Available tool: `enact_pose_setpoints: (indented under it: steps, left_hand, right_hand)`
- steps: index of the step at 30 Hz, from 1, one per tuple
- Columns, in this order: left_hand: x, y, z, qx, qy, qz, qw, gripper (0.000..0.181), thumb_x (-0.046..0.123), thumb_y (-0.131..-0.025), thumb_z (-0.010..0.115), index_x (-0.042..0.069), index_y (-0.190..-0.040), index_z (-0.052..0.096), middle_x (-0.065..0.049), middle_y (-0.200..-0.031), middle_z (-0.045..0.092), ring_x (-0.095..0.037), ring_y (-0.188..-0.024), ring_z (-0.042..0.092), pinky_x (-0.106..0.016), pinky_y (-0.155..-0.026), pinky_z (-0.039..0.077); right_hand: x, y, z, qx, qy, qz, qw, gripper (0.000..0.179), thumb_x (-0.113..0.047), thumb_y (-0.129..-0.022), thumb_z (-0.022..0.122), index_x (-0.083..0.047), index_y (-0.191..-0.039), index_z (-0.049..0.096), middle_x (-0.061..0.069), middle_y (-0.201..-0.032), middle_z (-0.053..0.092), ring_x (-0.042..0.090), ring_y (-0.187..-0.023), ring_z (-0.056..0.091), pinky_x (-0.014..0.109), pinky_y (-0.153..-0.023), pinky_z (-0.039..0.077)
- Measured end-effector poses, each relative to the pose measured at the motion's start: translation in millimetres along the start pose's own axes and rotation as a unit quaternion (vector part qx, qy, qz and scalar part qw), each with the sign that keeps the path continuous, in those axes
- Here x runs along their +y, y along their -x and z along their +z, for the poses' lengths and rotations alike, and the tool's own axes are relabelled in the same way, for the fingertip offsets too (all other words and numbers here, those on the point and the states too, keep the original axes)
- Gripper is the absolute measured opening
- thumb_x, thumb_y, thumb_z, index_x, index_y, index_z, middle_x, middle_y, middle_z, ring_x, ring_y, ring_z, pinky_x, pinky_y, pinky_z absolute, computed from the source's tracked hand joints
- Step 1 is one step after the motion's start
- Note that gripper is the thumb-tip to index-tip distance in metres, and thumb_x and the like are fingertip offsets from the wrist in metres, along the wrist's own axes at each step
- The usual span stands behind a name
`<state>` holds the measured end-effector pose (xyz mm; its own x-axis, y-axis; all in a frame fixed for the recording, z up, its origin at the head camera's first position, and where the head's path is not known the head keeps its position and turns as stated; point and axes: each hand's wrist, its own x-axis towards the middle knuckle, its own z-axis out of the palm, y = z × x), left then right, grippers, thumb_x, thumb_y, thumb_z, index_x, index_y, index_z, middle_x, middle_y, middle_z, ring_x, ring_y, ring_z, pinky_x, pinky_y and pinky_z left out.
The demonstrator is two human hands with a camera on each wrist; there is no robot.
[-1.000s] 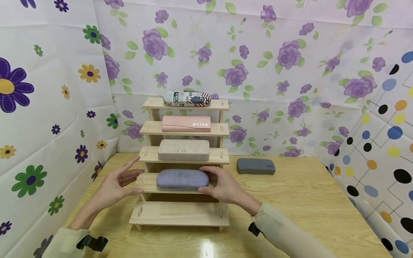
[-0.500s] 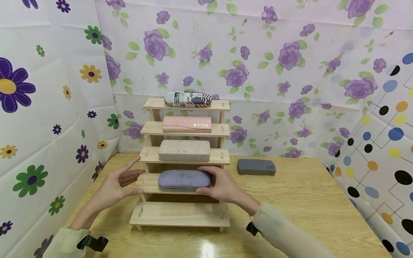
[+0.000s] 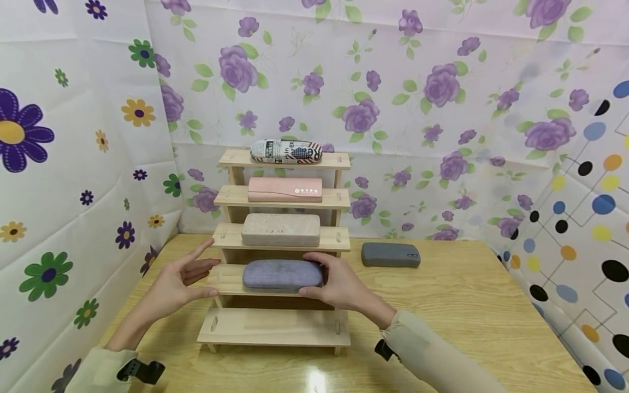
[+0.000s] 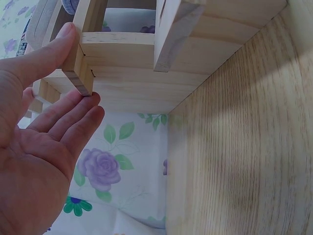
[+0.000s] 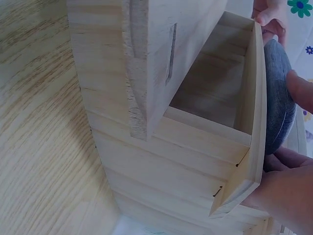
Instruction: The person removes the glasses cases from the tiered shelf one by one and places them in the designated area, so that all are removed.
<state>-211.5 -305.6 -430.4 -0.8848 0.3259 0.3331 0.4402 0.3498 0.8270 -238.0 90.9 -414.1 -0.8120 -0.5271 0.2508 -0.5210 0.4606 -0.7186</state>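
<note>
A blue-grey glasses case (image 3: 282, 274) lies on the fourth shelf down of a wooden tiered rack (image 3: 272, 326). My right hand (image 3: 339, 281) holds the case's right end, thumb in front and fingers behind; the right wrist view shows the case (image 5: 279, 98) against the shelf board. At the left end of that shelf is my left hand (image 3: 172, 284). In the left wrist view its thumb and fingertips (image 4: 91, 100) span the end of the shelf board (image 4: 78, 71), with the palm facing the rack.
Higher shelves bear a pale marbled glasses case (image 3: 280, 230), a pink case (image 3: 285, 189) and a newsprint-patterned case (image 3: 285, 151). A dark grey glasses case (image 3: 390, 255) lies on the table (image 3: 442, 322) right of the rack. Flowered cloth (image 3: 393, 109) hangs behind.
The blue-grey case has slid slightly to the right along its shelf, the right hand still holding its end. The left hand stays at the rack's left side.
</note>
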Motion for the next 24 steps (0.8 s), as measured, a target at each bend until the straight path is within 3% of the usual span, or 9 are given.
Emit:
enact_pose_setpoints:
  steps: [8,24]
  left_hand:
    - [1.0,0.5,0.9,0.001,-0.003,0.0,1.0,0.105,0.005,-0.083,0.09,0.02,-0.169,0.03,-0.026,-0.141,0.061,-0.037,-0.131,0.059,-0.032,-0.104,0.054]
    - [-1.0,0.0,0.6,0.004,-0.003,0.006,1.0,0.105,0.003,-0.083,0.09,0.02,-0.168,0.031,-0.027,-0.141,0.062,-0.03,-0.13,0.061,-0.034,-0.105,0.054]
  right_hand:
    - [-1.5,0.0,1.2,-0.001,0.006,0.006,1.0,0.069,-0.031,-0.087,0.091,-0.009,-0.145,0.062,0.01,-0.139,0.065,0.023,-0.117,0.065,0.043,-0.098,0.056]
    - [-4.8,6.1,1.4,0.023,-0.023,-0.007,0.9994,0.062,-0.024,-0.087,0.091,-0.008,-0.141,0.065,0.007,-0.136,0.065,0.023,-0.113,0.065,0.044,-0.095,0.057]
